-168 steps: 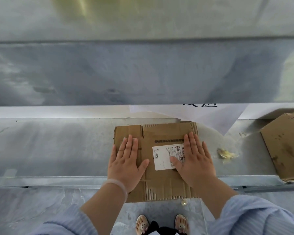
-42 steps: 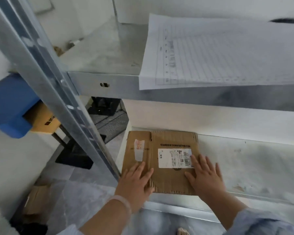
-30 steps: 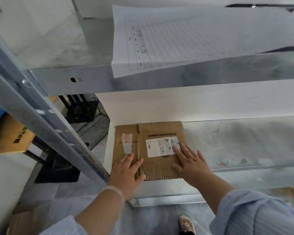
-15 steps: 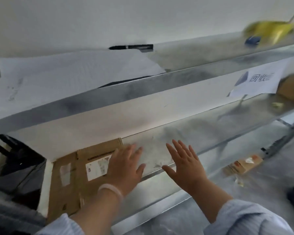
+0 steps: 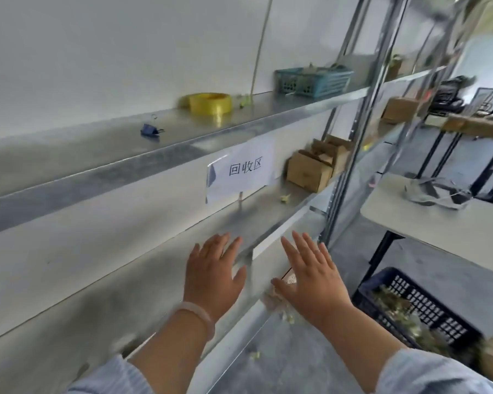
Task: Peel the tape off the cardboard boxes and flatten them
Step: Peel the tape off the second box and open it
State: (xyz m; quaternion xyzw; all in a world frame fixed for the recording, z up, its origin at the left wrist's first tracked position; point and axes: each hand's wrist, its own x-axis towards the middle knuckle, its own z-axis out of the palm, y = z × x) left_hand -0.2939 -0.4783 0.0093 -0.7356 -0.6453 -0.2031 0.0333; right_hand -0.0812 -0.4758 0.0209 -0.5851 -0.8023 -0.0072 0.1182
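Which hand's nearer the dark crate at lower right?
Right. The right hand hangs open just left of the crate; the left hand, also open, is farther left, beyond the right.

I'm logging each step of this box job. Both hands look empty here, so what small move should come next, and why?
Probably reach the right hand along the shelf toward the cardboard boxes at its far end. Both it and the left hand are open and hold nothing, and those boxes, past the paper sign, are not yet flattened.
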